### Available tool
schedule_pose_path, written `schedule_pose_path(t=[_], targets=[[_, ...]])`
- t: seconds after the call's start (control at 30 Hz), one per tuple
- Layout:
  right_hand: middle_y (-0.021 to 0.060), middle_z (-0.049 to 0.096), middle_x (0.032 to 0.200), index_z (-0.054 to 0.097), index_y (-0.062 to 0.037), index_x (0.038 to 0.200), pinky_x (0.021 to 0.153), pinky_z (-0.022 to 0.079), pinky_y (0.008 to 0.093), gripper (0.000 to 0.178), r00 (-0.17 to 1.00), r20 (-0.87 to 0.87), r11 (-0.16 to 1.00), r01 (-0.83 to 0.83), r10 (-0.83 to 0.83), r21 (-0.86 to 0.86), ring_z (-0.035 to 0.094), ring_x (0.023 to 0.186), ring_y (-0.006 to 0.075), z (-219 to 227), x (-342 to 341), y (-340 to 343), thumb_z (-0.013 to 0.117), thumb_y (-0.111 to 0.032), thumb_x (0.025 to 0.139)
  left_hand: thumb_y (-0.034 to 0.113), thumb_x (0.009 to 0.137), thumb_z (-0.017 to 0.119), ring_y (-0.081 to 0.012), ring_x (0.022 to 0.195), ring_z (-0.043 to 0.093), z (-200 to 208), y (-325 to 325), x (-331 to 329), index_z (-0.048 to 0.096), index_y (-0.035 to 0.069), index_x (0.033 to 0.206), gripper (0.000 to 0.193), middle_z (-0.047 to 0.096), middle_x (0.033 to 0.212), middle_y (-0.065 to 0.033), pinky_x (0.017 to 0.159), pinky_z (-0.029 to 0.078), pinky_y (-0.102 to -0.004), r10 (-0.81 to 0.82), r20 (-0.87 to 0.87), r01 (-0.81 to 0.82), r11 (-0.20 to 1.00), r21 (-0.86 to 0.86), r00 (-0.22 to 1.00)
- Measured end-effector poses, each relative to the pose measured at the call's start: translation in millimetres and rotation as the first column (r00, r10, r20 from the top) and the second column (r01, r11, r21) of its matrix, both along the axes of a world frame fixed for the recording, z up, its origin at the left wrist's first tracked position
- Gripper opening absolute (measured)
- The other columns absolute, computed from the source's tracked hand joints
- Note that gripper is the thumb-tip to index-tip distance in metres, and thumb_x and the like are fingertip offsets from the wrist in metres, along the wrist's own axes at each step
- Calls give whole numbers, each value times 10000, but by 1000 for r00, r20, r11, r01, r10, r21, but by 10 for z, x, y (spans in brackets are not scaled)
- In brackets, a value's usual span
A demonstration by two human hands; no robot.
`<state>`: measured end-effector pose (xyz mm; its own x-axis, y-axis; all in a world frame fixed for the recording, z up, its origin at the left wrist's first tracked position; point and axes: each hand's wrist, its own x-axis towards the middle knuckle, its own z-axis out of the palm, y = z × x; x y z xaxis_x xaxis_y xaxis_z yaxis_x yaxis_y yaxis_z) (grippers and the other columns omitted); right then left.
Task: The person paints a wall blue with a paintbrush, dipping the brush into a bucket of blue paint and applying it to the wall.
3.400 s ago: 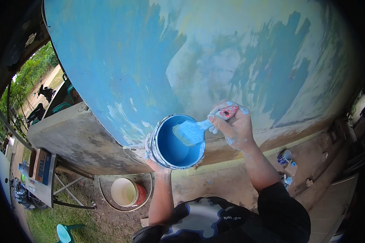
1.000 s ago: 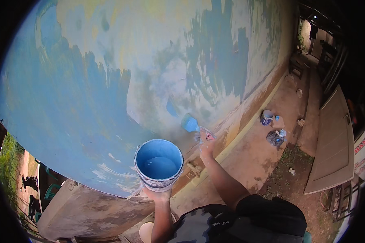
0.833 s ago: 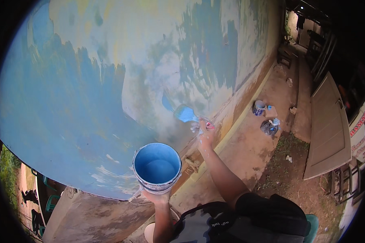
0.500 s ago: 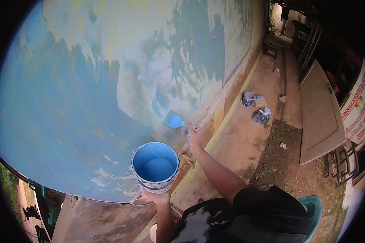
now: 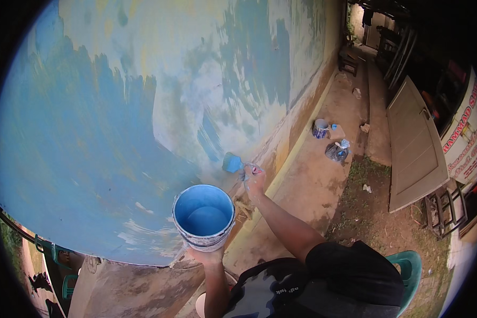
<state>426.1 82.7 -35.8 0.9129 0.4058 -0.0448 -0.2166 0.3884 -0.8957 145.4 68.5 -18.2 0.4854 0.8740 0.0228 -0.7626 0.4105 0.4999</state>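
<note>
Blue-coated flat paintbrush (image 5: pixel 231 162) at the pale, blue-streaked wall (image 5: pixel 116 148), apparently mid-coat; contact unclear.
The right hand (image 5: pixel 254 179) curls closed round its handle; the left hand (image 5: pixel 209 257) holds a round, paint-smeared white bucket (image 5: pixel 202 243) low. Another stroke would call for even bristle pressure.

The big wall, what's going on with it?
A person's left hand holds up a round, paint-smeared bucket with blue paint inside. The right hand grips a wide, blue-coated brush at the curved-looking, blue-and-white wall, beside a blue streak. The wall is patchy: mostly blue leftward, paler with blue patches farther right.
</note>
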Motion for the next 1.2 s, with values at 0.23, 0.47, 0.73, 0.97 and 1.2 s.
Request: schedule_pose_path(t=[0.23, 0.47, 0.73, 0.97, 1.2], targets=[[101, 754, 878, 741, 11, 1149, 578, 509, 283, 229, 996, -85, 950, -3, 31, 314, 685, 674, 152, 498, -237, -27, 727, -177, 1020, 543, 1069, 352, -406, 1455, 449, 158, -78, 39, 441, 130, 1557, 645, 445, 1612, -139, 1132, 413, -709, 3, -120, 5, 998, 60, 993], [102, 759, 888, 701, 37, 1220, 581, 504, 277, 285, 998, -63, 992, 30, -22, 124, 686, 684, 143, -2, 562, -29, 723, -169, 1024, 173, 986, 666, -347, 1170, 637, 635, -319, 308, 427, -22, 1471, 574, 561, 1410, -198, 935, 589, -613, -21, 132, 54, 967, -248, 991], [83, 731, 839, 708, 24, 1156, 593, 505, 281, 195, 999, -41, 917, 0, 18, 398, 665, 672, 133, 821, 562, 81, 694, -127, 1033, 603, 1055, 350, -393, 1474, 439, 234, -208, 553, 452, 130, 1558, 699, 435, 1632, -130, 1158, 387, -695, -58, 93, 71, 988, -138, 994], [65, 704, 778, 705, 13, 1176, 542, 484, 270, 245, 990, -141, 961, 66, -29, 267, 610, 592, 122, -373, 1270, 82, 704, -186, 1033, 563, 1060, 416, -422, 1437, 431, 232, -273, 840, 377, 128, 1573, 675, 410, 1616, -145, 1078, 389, -759, -8, 196, 73, 942, -328, 981], [68, 720, 827, 714, 18, 1197, 580, 481, 266, 226, 983, -111, 960, -117, 149, 256, 639, 647, 128, 135, 748, -18, 681, -143, 1041, 631, 1035, 371, -432, 1498, 400, 178, -420, 872, 436, 156, 1581, 726, 418, 1645, -140, 1165, 317, -763, 14, 184, 31, 971, -237, 983]])
